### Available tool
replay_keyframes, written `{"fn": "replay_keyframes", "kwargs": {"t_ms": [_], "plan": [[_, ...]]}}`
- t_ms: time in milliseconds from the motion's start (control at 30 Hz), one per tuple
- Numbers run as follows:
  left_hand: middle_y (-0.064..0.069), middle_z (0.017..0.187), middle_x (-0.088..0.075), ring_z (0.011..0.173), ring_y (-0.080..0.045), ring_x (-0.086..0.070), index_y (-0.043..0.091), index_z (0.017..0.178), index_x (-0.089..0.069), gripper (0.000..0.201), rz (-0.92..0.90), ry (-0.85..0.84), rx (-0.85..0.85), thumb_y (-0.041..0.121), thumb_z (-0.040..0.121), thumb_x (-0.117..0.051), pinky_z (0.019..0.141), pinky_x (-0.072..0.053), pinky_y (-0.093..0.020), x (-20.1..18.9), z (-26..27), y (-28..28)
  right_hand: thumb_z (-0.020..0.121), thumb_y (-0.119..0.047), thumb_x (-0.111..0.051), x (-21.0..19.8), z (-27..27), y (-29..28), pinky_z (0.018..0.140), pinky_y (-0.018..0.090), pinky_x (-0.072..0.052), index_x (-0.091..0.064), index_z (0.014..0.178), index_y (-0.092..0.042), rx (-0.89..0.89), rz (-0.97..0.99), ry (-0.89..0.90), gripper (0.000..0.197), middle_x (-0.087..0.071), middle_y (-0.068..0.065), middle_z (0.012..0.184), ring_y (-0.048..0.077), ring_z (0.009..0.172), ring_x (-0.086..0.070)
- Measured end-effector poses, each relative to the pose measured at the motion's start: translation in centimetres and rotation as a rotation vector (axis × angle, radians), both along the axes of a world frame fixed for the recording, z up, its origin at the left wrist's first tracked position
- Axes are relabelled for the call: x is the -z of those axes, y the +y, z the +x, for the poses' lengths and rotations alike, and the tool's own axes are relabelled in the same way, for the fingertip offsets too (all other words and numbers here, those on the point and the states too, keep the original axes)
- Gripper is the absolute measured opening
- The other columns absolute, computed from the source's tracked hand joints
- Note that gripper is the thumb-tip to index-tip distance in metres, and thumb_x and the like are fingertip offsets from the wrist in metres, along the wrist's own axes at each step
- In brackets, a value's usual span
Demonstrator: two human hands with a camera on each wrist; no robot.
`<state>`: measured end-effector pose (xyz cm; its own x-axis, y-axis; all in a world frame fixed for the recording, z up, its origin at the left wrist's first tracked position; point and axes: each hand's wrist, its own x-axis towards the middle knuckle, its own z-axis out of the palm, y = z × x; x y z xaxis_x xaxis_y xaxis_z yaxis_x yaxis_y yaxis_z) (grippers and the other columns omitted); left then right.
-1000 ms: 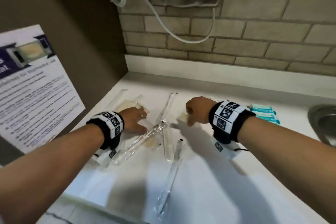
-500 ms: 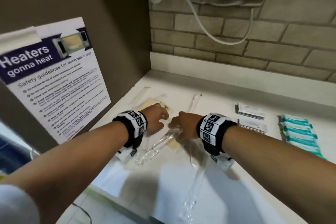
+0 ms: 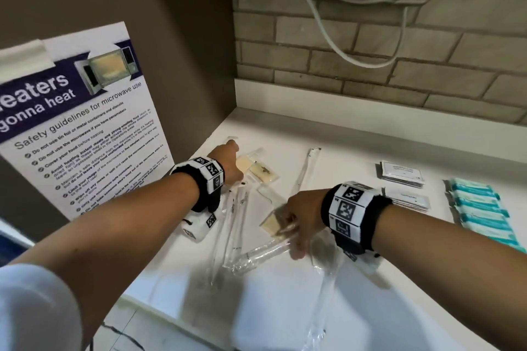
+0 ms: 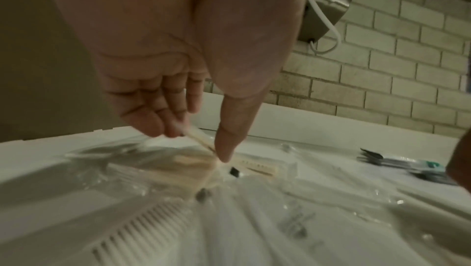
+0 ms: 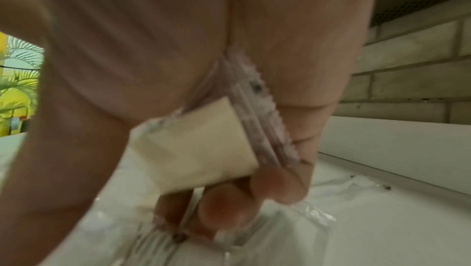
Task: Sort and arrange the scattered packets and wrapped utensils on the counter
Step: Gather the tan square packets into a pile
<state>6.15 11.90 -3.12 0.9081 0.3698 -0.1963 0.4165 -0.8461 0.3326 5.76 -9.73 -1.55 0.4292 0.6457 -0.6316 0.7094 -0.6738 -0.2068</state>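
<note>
Clear-wrapped utensils (image 3: 236,222) and wrapped beige napkin packets (image 3: 258,169) lie scattered on the white counter (image 3: 356,157). My left hand (image 3: 228,159) reaches to the back left corner. In the left wrist view its thumb and fingers (image 4: 158,123) pinch the edge of a flat beige wrapped packet (image 4: 198,139) that rests on the pile. My right hand (image 3: 293,231) is nearer the front and grips a clear wrapped utensil packet with a beige napkin (image 3: 272,225), whose wrapper trails down-left. The right wrist view shows its fingers (image 5: 224,208) curled round that packet (image 5: 198,145).
Two stacks of white sachets (image 3: 402,174) and a row of teal packets (image 3: 482,208) lie sorted at the right. One long wrapped utensil (image 3: 305,171) lies mid-counter, another (image 3: 322,308) near the front edge. A microwave safety poster (image 3: 85,128) stands left, the brick wall (image 3: 399,80) behind.
My right hand has lifted the napkin packet and drawn it toward the front. My left hand has reached farther into the back left corner. The head view has swung left.
</note>
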Motion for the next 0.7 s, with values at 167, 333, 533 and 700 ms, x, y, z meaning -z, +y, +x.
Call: {"fn": "replay_keyframes", "kwargs": {"t_ms": [167, 333, 533, 700], "plan": [[-0.007, 0.112, -0.067, 0.088, -0.016, -0.058, 0.013, 0.113, -0.061, 0.04, -0.228, -0.146, -0.049, -0.002, 0.075, -0.066, 0.074, -0.044, -0.021, 0.1, -0.7, 1.7, 0.076, -0.061, -0.066, -2.8, 1.2, 1.2, 0.079, 0.031, -0.051, -0.05, 0.122, -0.022, 0.173, 0.099, -0.107, 0.063, -0.055, -0.014, 0.096, 0.012, 0.081, -0.058], [0.0, 0.089, -0.064, 0.081, -0.013, -0.056, 0.011, 0.1, -0.072, 0.019, -0.295, -0.262, 0.002, 0.008, 0.082, -0.068, 0.065, -0.041, -0.019, -0.6, -2.1, 2.7, 0.09, -0.022, -0.054, -3.3, 3.9, 3.5, 0.054, 0.026, -0.05, -0.046, 0.084, -0.012, 0.485, 0.461, 0.021, 0.014, -0.062, 0.002, 0.075, 0.016, 0.056, -0.069], [-0.008, 0.1, -0.063, 0.082, -0.023, -0.065, 0.018, 0.097, -0.063, 0.01, -0.638, -0.333, -0.068, 0.012, 0.093, -0.057, 0.079, -0.057, -0.035, -1.8, -2.8, 4.1, 0.085, -0.016, -0.071, -2.0, 6.7, 5.4, 0.059, 0.027, -0.056, -0.062, 0.071, -0.011, 0.639, 0.668, 0.296, 0.017, -0.069, 0.006, 0.066, 0.02, 0.062, -0.064], [-0.017, 0.102, -0.067, 0.076, -0.033, -0.07, 0.016, 0.102, -0.063, 0.013, -0.837, -0.337, -0.098, 0.012, 0.096, -0.053, 0.064, -0.059, -0.034, -1.9, -3.1, 4.7, 0.091, -0.006, -0.052, -2.1, 7.0, 7.2, 0.062, 0.032, -0.054, -0.059, 0.073, -0.008, 0.714, 0.721, 0.435, 0.019, -0.053, 0.005, 0.066, 0.019, 0.055, -0.055]]}}
